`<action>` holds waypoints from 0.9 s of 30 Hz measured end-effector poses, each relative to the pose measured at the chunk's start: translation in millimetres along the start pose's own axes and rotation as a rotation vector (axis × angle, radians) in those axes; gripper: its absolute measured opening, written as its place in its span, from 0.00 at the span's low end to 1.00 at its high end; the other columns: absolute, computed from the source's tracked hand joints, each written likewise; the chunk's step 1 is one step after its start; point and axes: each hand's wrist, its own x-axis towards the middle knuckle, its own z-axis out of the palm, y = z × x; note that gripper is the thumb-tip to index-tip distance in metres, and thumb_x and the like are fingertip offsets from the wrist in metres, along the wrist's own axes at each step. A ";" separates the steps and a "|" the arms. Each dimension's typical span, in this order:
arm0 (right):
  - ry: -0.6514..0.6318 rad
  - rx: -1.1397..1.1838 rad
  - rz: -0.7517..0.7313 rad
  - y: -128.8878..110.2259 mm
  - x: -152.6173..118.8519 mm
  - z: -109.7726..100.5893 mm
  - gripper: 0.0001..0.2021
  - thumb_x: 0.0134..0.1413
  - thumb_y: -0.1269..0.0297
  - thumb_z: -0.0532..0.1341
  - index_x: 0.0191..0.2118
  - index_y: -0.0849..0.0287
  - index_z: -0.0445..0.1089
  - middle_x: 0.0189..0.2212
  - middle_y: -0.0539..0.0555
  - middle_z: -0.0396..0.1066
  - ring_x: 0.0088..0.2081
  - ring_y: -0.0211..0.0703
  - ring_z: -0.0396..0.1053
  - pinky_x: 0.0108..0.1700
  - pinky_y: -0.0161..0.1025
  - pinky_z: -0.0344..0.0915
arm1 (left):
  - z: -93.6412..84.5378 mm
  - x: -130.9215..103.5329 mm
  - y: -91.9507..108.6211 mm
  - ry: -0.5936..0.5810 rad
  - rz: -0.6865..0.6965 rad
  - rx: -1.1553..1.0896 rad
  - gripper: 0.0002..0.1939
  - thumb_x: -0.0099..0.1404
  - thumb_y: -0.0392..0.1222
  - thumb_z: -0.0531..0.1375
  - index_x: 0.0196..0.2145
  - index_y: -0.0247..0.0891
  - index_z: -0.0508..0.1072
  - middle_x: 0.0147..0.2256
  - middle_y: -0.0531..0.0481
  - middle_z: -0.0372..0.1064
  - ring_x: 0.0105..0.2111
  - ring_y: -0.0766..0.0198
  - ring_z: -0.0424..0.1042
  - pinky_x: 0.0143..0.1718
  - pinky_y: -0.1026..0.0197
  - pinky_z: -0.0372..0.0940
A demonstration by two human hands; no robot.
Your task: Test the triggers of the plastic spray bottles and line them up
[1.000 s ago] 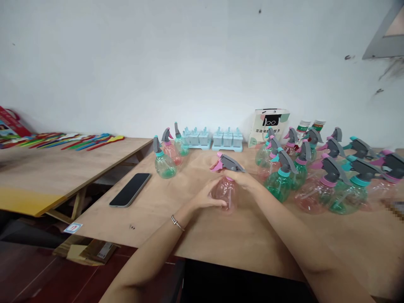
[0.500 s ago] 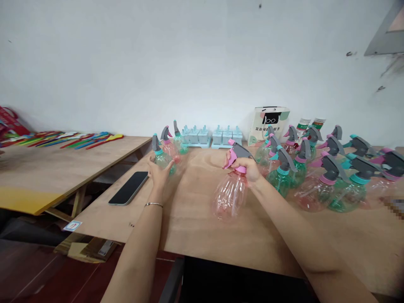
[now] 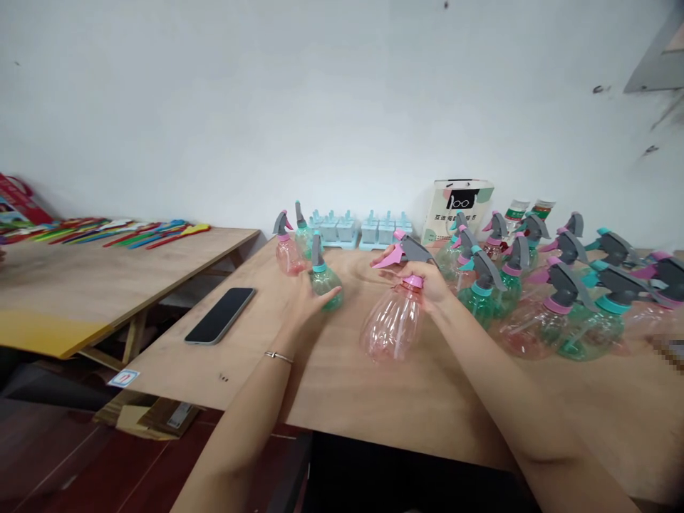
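My left hand [image 3: 306,305] is closed around the body of a green spray bottle [image 3: 327,283] with a grey and teal head. In my right hand [image 3: 427,283] is a pink spray bottle [image 3: 392,324], gripped by its neck below the grey head and pink trigger; the bottle tilts slightly. Behind my left hand stand another pink spray bottle [image 3: 289,254] and another green one [image 3: 303,241]. To the right of my right hand is a cluster of several green and pink spray bottles [image 3: 534,328].
A black phone [image 3: 220,315] lies on the wooden table [image 3: 331,388] at left. Pale blue popsicle moulds [image 3: 336,234] and a printed paper bag [image 3: 454,206] stand along the wall. On a second table [image 3: 69,292] are several colourful long strips [image 3: 128,234].
My left hand has moved right with the green spray bottle, away from the two bottles behind. My right hand keeps hold of the pink bottle, nearly in place.
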 end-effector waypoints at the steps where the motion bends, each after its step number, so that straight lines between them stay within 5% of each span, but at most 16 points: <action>1: -0.015 -0.011 -0.012 0.2 0.6 -0.4 0.14 0.28 0.69 0.61 0.30 0.55 0.68 0.29 0.51 0.76 0.41 0.48 0.75 0.35 0.37 0.71 | 1.4 -1.0 0.1 -0.022 0.016 0.003 0.40 0.49 0.59 0.71 0.53 0.39 0.63 0.52 0.39 0.65 0.57 0.43 0.66 0.60 0.41 0.60; 8: 0.055 -0.030 -0.039 0.0 1.8 -3.8 0.11 0.27 0.66 0.58 0.26 0.56 0.64 0.29 0.53 0.74 0.35 0.47 0.73 0.28 0.37 0.67 | 2.6 -7.7 13.5 -0.112 -0.010 -0.054 0.37 0.50 0.55 0.71 0.53 0.41 0.63 0.50 0.41 0.68 0.55 0.46 0.69 0.59 0.42 0.62; 16: 0.004 -0.097 -0.063 -3.9 -3.0 4.7 0.12 0.28 0.68 0.59 0.28 0.54 0.68 0.26 0.52 0.73 0.37 0.49 0.73 0.36 0.43 0.69 | 3.0 -9.3 27.0 -0.104 -0.013 -0.099 0.36 0.49 0.52 0.72 0.52 0.39 0.63 0.52 0.40 0.68 0.57 0.46 0.67 0.61 0.43 0.61; 21: 0.077 -0.055 -0.083 -4.2 -2.1 3.5 0.09 0.26 0.67 0.58 0.23 0.55 0.65 0.23 0.51 0.70 0.26 0.42 0.66 0.26 0.38 0.61 | 1.6 -9.7 26.8 -0.112 -0.026 -0.092 0.37 0.51 0.52 0.71 0.53 0.39 0.63 0.54 0.39 0.66 0.59 0.45 0.65 0.62 0.43 0.59; 27: 0.046 -0.169 -0.088 -2.6 -3.2 4.7 0.12 0.31 0.67 0.60 0.30 0.54 0.70 0.29 0.51 0.75 0.40 0.49 0.73 0.34 0.39 0.67 | 3.9 -9.3 26.0 -0.110 0.002 -0.125 0.36 0.52 0.52 0.71 0.53 0.40 0.63 0.55 0.40 0.66 0.59 0.47 0.66 0.62 0.45 0.60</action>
